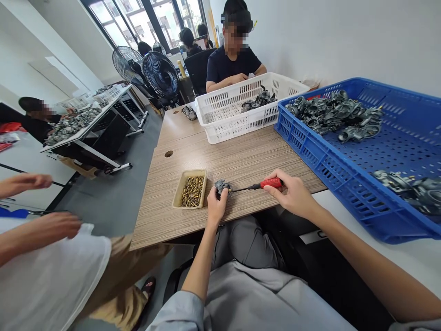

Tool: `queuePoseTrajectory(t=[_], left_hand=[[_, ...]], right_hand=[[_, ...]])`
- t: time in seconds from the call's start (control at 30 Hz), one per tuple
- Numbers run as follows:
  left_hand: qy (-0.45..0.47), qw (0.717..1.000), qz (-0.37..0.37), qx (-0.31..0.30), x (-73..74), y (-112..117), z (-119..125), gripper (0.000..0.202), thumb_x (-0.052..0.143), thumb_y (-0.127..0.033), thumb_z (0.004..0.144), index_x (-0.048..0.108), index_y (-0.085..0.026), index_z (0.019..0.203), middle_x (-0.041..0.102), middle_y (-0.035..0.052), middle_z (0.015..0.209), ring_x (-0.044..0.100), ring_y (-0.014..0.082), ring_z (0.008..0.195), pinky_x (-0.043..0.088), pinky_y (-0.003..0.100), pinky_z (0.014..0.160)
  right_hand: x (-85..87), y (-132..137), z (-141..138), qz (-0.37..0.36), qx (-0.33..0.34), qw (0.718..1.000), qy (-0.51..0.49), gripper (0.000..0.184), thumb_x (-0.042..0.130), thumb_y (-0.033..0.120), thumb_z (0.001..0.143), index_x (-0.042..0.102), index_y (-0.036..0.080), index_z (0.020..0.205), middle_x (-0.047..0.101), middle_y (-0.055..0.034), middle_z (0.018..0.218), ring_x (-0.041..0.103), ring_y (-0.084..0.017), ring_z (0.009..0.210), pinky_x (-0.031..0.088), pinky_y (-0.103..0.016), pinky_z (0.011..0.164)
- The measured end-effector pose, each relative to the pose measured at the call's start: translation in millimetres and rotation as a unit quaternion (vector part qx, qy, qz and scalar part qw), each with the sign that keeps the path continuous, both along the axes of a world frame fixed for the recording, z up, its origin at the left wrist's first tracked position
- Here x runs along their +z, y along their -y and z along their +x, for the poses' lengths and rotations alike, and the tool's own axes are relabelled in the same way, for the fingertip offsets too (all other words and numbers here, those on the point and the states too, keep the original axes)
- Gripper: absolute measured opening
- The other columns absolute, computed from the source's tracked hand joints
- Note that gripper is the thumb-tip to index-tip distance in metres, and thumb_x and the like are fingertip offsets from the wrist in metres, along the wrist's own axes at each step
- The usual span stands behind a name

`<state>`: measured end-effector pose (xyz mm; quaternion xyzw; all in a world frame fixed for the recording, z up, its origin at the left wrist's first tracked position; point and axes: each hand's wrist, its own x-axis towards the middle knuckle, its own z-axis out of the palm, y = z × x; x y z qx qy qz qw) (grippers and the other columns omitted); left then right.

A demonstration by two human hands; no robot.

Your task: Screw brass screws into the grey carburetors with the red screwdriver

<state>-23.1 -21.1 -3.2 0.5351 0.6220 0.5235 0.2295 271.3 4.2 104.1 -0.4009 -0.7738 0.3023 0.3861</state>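
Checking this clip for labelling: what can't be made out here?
Head view:
screwdriver tip: hidden against the metal part.
metal part: half covered by left hand; type unclear.
screws in the tan tray: too small to count.
blue crate: cut by right edge.

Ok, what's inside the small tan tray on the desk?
The tan tray holds a pile of small brass-coloured screws. They cover most of its floor, so anything beneath them is hidden.
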Motion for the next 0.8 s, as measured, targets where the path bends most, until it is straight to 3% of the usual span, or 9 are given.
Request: queuePoseTrajectory(t=[0.1, 0.2, 0.27, 0.37, 0.53, 0.67, 0.8], left_hand=[[-0.023, 1.000, -0.003, 0.021, -0.1, -0.7, 2.0, 0.033, 0.069, -0.049, 0.101, 0.074, -0.019, 0.114, 0.080, 0.0103, 0.111, 0.074, 0.0275, 0.112, 0.057, 0.040, 0.104], [-0.079, 0.996, -0.015, 0.044, 3.7, -1.0, 4.6, 0.032, 0.074, -0.051, 0.097, 0.071, -0.020, 0.101, 0.076, 0.0083, 0.100, 0.071, 0.0250, 0.094, 0.056, 0.037, 0.091], [-0.136, 0.990, -0.025, 0.040, 9.6, -1.4, 6.8, 0.034, 0.079, -0.053, 0.093, 0.068, -0.021, 0.094, 0.072, 0.0065, 0.093, 0.067, 0.0241, 0.087, 0.054, 0.036, 0.084], [-0.231, 0.972, -0.038, 0.001, 23.2, -4.1, 9.6, 0.037, 0.085, -0.055, 0.089, 0.067, -0.023, 0.090, 0.071, 0.0072, 0.094, 0.068, 0.0275, 0.093, 0.053, 0.037, 0.085], [-0.347, 0.935, -0.039, -0.066, 46.0, -18.0, 11.7, 0.041, 0.093, -0.059, 0.082, 0.072, -0.025, 0.093, 0.075, 0.0126, 0.100, 0.067, 0.0361, 0.109, 0.054, 0.042, 0.092], [-0.421, 0.901, -0.052, -0.089, 52.1, -29.8, 14.8, 0.048, 0.096, -0.059, 0.080, 0.074, -0.024, 0.104, 0.075, 0.0148, 0.107, 0.065, 0.0383, 0.114, 0.053, 0.043, 0.095], [-0.482, 0.870, -0.058, -0.087, 50.4, -31.4, 21.1, 0.052, 0.094, -0.056, 0.084, 0.071, -0.024, 0.118, 0.073, 0.0156, 0.122, 0.064, 0.0381, 0.117, 0.051, 0.043, 0.096]], right_hand=[[0.5, -5.0, 5.0, -0.009, -0.012, 0.999, -0.035, 0.020, 0.071, 0.044, 0.106, 0.070, 0.025, 0.102, 0.072, -0.0010, 0.082, 0.063, -0.019, 0.069, 0.051, -0.032, 0.064], [-6.5, -16.8, 10.3, -0.056, -0.045, 0.991, -0.111, 0.032, 0.074, 0.055, 0.104, 0.070, 0.024, 0.101, 0.066, -0.0009, 0.079, 0.061, -0.018, 0.066, 0.052, -0.031, 0.058], [-16.0, -28.3, 13.0, -0.105, -0.058, 0.976, -0.182, 0.042, 0.079, 0.065, 0.098, 0.069, 0.024, 0.099, 0.062, 0.0012, 0.072, 0.057, -0.016, 0.059, 0.052, -0.030, 0.053], [-35.1, -46.2, 16.2, -0.190, -0.047, 0.941, -0.275, 0.052, 0.087, 0.072, 0.087, 0.065, 0.025, 0.093, 0.050, 0.0074, 0.058, 0.045, -0.012, 0.048, 0.052, -0.029, 0.051], [-68.7, -64.3, 23.7, -0.329, -0.060, 0.874, -0.353, 0.066, 0.101, 0.073, 0.069, 0.058, 0.026, 0.087, 0.049, 0.0100, 0.056, 0.041, -0.008, 0.047, 0.053, -0.025, 0.053], [-85.9, -70.1, 30.9, -0.350, -0.063, 0.862, -0.360, 0.069, 0.102, 0.073, 0.066, 0.056, 0.026, 0.087, 0.047, 0.0112, 0.055, 0.041, -0.008, 0.047, 0.057, -0.025, 0.059], [-92.0, -73.9, 36.0, -0.358, -0.048, 0.860, -0.360, 0.067, 0.103, 0.071, 0.066, 0.061, 0.026, 0.090, 0.051, 0.0107, 0.057, 0.044, -0.009, 0.048, 0.059, -0.028, 0.064]])
